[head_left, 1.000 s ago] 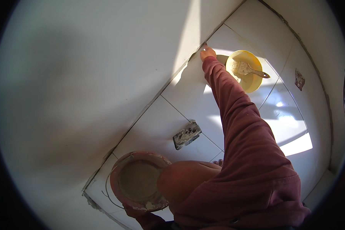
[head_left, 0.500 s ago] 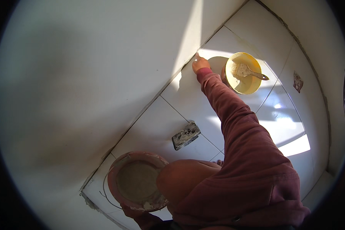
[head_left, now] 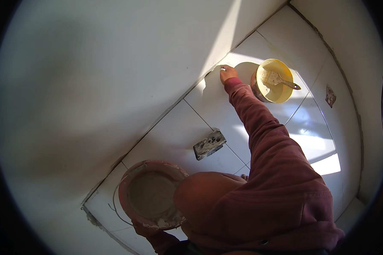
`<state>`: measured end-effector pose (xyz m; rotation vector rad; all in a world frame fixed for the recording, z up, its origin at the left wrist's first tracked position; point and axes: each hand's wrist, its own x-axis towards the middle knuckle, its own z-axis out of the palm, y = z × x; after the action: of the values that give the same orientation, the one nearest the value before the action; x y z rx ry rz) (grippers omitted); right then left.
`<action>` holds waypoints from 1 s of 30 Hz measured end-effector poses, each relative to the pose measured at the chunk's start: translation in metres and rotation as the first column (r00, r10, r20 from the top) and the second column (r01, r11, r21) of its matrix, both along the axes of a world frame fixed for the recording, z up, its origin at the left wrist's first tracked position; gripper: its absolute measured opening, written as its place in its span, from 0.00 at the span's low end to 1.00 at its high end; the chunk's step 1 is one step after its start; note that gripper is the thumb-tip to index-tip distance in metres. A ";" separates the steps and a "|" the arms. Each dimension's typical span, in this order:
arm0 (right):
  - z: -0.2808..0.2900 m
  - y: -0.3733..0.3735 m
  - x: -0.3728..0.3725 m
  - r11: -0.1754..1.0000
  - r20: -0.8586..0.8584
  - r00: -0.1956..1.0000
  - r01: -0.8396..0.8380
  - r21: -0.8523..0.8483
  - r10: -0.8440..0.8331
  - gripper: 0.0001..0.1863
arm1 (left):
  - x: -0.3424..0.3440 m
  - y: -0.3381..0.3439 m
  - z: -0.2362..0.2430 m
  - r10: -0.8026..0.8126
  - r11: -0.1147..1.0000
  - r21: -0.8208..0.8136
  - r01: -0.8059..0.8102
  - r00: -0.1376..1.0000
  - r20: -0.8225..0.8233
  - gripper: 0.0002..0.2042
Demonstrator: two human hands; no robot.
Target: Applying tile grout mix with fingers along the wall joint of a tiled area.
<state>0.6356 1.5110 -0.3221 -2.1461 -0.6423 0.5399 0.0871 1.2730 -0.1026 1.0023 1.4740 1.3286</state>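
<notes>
My right hand [head_left: 229,73] is low at the foot of the wall, its fingers pinched together near the floor joint. A small pale spot shows at the fingertips, too small to name. Just right of this hand stands a yellow bucket [head_left: 281,97] with a paintbrush [head_left: 275,79] resting in it, handle over the rim. At the lower left, my left hand [head_left: 144,230] grips the rim of a reddish bucket [head_left: 127,178], its fingers partly hidden. Grey paste [head_left: 152,194] lies inside that bucket, which stands beside my bent knee.
A dirty, paste-smeared rectangular block [head_left: 210,144] sits on the white floor tiles [head_left: 170,131]. A brownish fragment [head_left: 330,96] lies near the right wall. The white wall [head_left: 93,85] rises along the left, and a wire handle [head_left: 116,208] hangs out from the reddish bucket.
My right hand has drawn back slightly from the wall joint, down and to the right, and its extended finger has curled in. My left hand stays at the reddish bucket.
</notes>
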 end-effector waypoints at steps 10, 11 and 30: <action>0.032 0.002 -0.049 0.988 -0.122 0.985 -0.129 -0.081 0.119 0.26 | 0.016 0.025 0.030 -0.062 0.997 -0.032 0.070 0.975 0.214 0.31; 0.036 0.001 -0.050 0.991 -0.124 0.990 -0.085 -0.101 0.072 0.29 | 0.013 0.025 0.030 -0.085 0.996 -0.011 0.088 0.982 0.170 0.31; 0.025 0.010 -0.054 0.992 -0.116 0.985 0.120 -0.039 -0.124 0.30 | -0.138 -0.024 -0.076 0.106 0.862 0.271 0.428 0.369 -0.923 0.25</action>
<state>0.5820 1.5209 -0.2970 -2.1488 -0.4361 0.6092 -0.0511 1.2487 -0.1781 2.4943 1.7333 0.9533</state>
